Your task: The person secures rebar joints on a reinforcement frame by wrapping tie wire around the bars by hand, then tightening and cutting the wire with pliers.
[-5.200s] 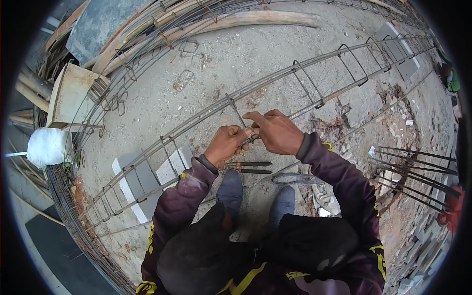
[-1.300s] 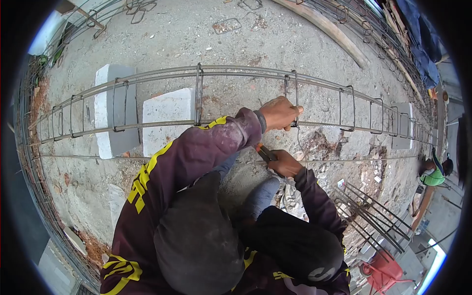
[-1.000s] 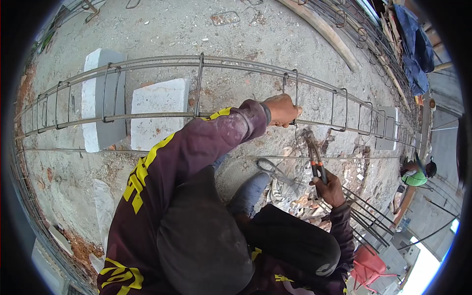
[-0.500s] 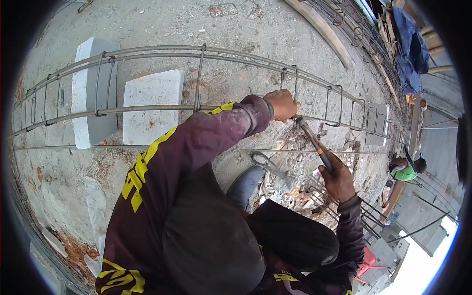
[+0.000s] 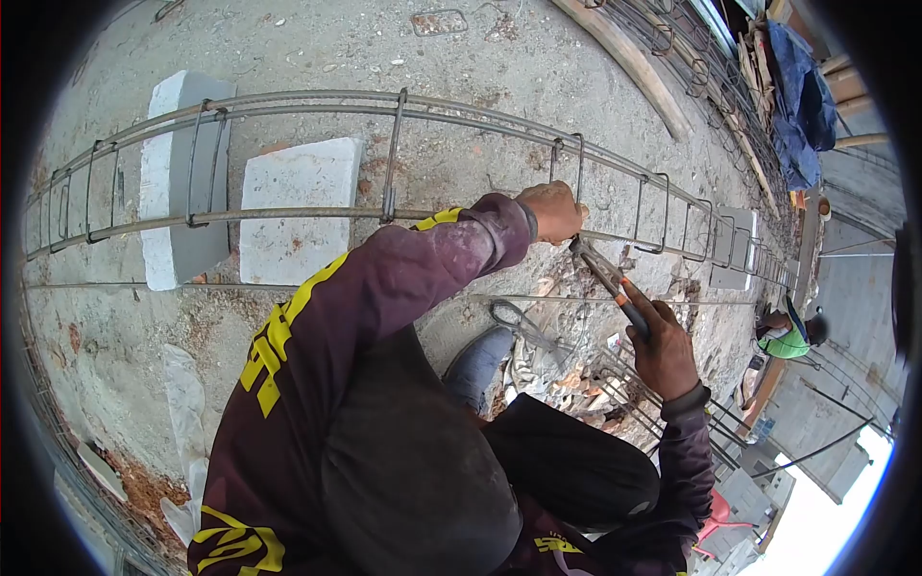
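Observation:
A long rebar cage (image 5: 307, 212) runs across the ground in front of me, with square stirrups (image 5: 395, 144) around its bars. My left hand (image 5: 554, 211) is closed around the near bar of the cage, by a stirrup; the exact grip is hidden behind the fingers. In my right hand (image 5: 665, 357) is a pair of pincers (image 5: 605, 272) with orange and black handles, held slightly apart. Their head lies just below my left fingers at the near bar. Whether the jaws bite on anything is too small to tell.
Two pale blocks (image 5: 296, 213) (image 5: 168, 230) lie under the cage at left, and another block (image 5: 735, 250) at right. Loose rebar (image 5: 715, 437) and rubble are near my right knee. A person in a green vest (image 5: 788, 341) crouches at far right. A wooden pole (image 5: 634, 67) lies beyond.
The pincers' handles have spread apart a little, and their head has shifted slightly left and down beneath my left hand. My left hand stays at the same spot on the bar.

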The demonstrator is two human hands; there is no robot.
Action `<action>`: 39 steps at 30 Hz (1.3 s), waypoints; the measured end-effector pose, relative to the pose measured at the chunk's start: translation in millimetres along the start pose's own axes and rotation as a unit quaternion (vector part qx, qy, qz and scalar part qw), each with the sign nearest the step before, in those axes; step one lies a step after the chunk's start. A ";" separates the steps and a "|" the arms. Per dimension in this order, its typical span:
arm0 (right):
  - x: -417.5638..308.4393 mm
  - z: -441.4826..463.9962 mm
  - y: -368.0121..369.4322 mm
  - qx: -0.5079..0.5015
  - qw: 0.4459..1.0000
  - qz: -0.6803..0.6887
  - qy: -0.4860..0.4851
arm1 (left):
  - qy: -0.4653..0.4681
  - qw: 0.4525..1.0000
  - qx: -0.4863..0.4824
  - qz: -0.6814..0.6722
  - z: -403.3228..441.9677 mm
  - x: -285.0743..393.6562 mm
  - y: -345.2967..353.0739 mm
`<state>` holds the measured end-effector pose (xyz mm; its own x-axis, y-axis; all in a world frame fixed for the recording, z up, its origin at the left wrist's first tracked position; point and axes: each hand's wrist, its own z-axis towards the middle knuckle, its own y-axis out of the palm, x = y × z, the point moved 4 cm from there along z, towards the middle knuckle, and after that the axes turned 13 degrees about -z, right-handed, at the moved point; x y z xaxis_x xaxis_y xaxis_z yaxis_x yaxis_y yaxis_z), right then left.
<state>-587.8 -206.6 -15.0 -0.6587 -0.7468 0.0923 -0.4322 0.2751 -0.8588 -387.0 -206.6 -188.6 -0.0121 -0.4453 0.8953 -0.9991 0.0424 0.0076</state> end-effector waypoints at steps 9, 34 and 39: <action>2.3 -4.7 8.1 0.017 1.000 -0.015 0.014 | -0.004 1.000 0.011 -0.001 -5.8 4.2 -2.4; -12.6 33.3 -76.6 0.181 0.887 -0.390 -0.166 | -0.042 0.999 0.006 -0.032 -8.5 6.7 -3.7; 9.6 110.5 -100.7 0.131 0.883 -0.392 -0.221 | -0.103 0.990 0.005 -0.097 -12.4 5.9 -6.5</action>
<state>-482.5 -308.4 16.7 0.1086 -0.8248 0.5548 -0.4530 -0.5379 -0.7110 -380.1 -198.4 -177.9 0.1723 -0.6169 0.7680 -0.9839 -0.0696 0.1648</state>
